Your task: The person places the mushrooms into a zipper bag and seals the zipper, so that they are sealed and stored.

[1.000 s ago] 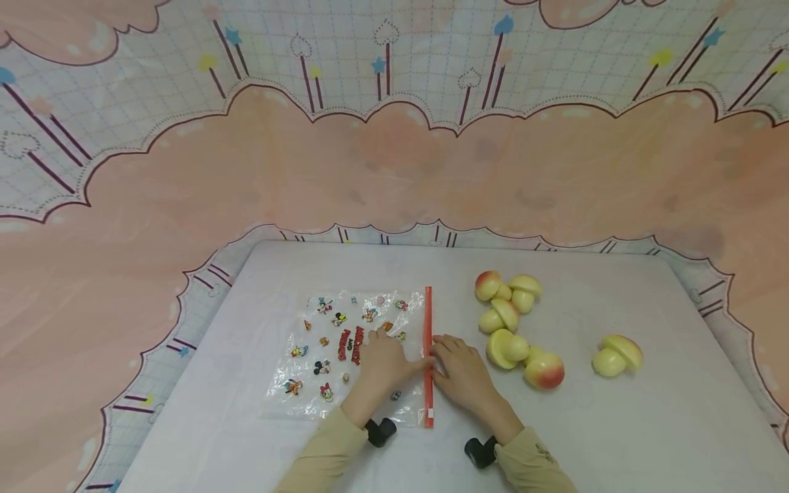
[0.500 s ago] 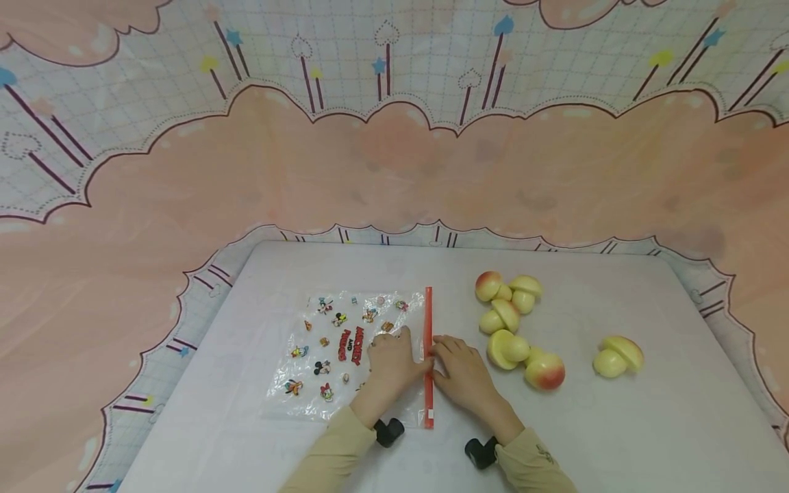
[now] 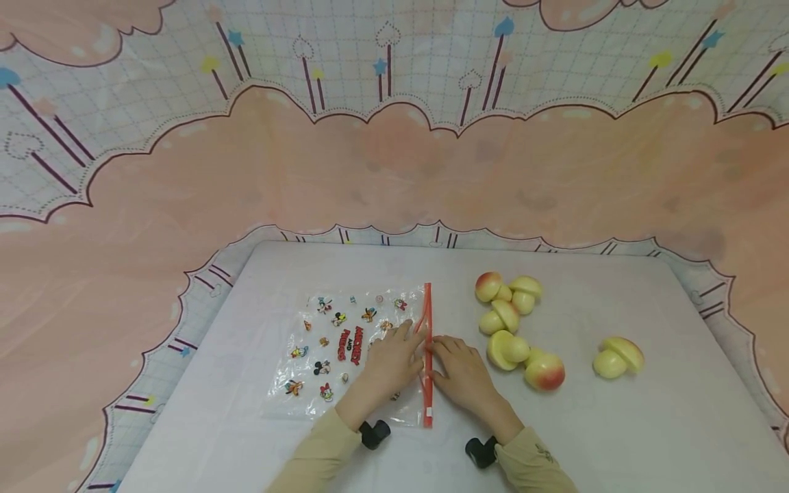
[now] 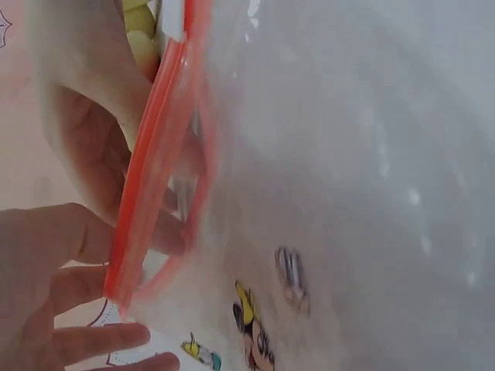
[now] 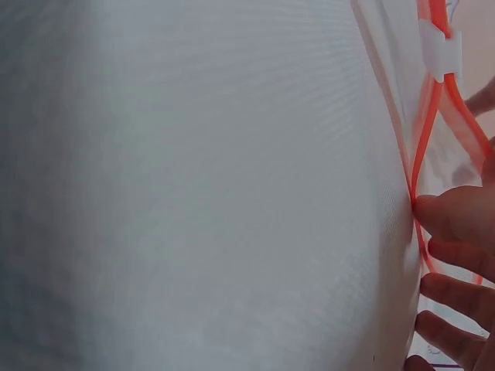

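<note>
both hands (image 3: 425, 366) grip the empty zip bag's (image 3: 327, 356) parted mouth.

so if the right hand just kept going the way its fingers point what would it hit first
The right hand points left and away, fingertips already at the red zip strip of the printed bag. Going on, it would probably meet the left hand just across the strip, though depth is hard to judge.
</note>
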### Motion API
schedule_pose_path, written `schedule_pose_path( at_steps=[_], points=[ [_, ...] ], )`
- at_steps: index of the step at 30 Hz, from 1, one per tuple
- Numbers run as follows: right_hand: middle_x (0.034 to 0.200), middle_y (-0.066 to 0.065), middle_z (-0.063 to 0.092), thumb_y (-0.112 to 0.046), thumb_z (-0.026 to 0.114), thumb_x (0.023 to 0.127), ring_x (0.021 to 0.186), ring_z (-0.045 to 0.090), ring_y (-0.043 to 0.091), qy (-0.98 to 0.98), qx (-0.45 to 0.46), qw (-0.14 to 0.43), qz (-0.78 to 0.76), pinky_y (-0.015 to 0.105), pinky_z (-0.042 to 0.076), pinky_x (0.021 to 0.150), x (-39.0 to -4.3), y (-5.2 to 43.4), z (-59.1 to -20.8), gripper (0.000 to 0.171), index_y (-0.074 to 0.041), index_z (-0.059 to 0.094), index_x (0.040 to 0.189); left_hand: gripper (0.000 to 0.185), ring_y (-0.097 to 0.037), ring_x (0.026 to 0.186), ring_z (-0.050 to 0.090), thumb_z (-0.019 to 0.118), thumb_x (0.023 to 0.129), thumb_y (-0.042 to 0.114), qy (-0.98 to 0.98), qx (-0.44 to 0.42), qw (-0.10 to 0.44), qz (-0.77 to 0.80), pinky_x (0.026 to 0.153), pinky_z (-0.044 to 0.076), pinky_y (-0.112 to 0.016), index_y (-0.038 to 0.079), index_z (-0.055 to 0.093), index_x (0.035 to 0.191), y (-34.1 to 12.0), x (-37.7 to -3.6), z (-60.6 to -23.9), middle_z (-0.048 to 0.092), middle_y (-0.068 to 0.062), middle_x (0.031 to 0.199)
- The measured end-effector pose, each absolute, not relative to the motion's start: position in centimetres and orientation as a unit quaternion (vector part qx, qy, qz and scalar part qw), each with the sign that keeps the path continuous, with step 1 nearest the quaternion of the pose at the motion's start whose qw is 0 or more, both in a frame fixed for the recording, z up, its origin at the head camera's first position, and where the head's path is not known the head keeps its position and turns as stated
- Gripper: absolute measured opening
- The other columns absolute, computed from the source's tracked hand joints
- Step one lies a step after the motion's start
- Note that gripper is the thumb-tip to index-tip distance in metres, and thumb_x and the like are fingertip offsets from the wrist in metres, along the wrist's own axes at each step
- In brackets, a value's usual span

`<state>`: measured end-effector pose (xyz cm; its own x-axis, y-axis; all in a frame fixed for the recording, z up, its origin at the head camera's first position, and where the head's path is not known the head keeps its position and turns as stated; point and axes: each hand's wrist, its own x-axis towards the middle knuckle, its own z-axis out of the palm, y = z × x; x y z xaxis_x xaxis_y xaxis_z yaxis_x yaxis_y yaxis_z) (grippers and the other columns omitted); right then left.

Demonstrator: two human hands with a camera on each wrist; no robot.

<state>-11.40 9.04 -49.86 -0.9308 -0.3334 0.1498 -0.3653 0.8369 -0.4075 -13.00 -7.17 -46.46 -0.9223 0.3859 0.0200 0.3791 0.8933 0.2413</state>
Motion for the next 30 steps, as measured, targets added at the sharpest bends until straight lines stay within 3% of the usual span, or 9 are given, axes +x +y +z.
schedule_pose_path(
  at_steps=[9,17,25,30],
  points=[
    [0.131,0.011,0.059,-0.025,0.070,0.086,0.125,0.052,0.032,-0.955,0.199,0.032,0.216,0.053,0.046,0.096,-11.4,9.0,-49.7,0.039,-0.011,0.064,0.122,0.029,-0.029,0.129,0.052,0.050,0.098,0.025,0.959,0.277,-0.005,0.058,0.094,0.052,-0.049,0.013,0.063,0.121,-8.7,-13.9,-45.5,0.051,-0.009,0.143],
    [0.146,0.007,0.049,-0.024,0.071,0.085,0.128,0.049,0.029,-0.955,0.201,0.018,0.215,0.052,0.045,0.095,-11.5,9.0,-49.7,0.041,-0.013,0.063,0.124,0.029,-0.023,0.132,0.050,0.064,0.089,0.011,0.940,0.340,0.014,0.027,0.098,0.051,-0.044,0.017,0.064,0.117,-10.2,-14.9,-44.8,0.050,-0.005,0.145],
    [0.146,0.006,0.050,-0.024,0.067,0.088,0.130,0.046,0.031,-0.956,0.216,0.000,0.198,0.052,0.042,0.098,-11.5,9.0,-49.5,0.040,-0.012,0.060,0.126,0.021,-0.023,0.127,0.055,0.067,0.089,0.017,0.929,0.362,0.019,0.070,0.099,0.051,-0.045,0.015,0.065,0.110,-11.1,-15.5,-44.2,0.056,-0.004,0.140],
    [0.147,0.005,0.048,-0.027,0.065,0.090,0.131,0.045,0.029,-0.958,0.219,-0.007,0.186,0.051,0.041,0.098,-11.6,9.2,-49.6,0.040,-0.014,0.059,0.127,0.018,-0.023,0.120,0.060,0.069,0.088,0.018,0.919,0.386,-0.007,0.081,0.094,0.054,-0.042,0.014,0.064,0.105,-11.4,-15.8,-43.3,0.060,-0.005,0.134]
  ],
)
